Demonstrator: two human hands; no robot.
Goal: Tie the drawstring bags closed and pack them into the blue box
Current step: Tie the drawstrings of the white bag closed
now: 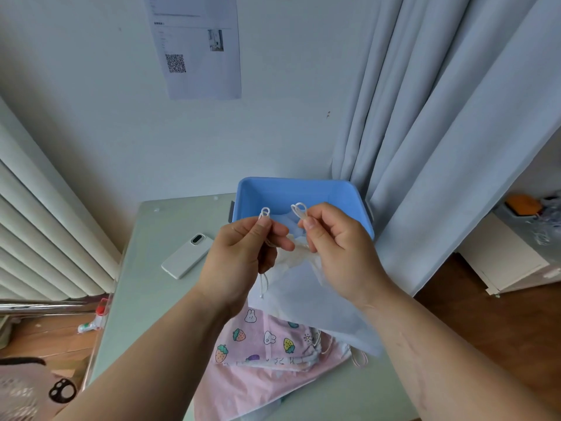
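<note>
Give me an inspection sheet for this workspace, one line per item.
Surface: pale green table, carrying bags, a box and a phone.
Job's things: white drawstring bag held up in front of the blue box, with no knot seen. The box is open, at the table's far edge. Pink printed bags are piled at the near edge.
Clutter: white phone, camera side up, left of the box.
Grippers: left hand pinches one loop of the drawstring; right hand pinches the other loop.
Cables: nothing seen.
Surroundings: paper sheet with a QR code on the wall, curtain at right, radiator at left, wooden floor.
</note>
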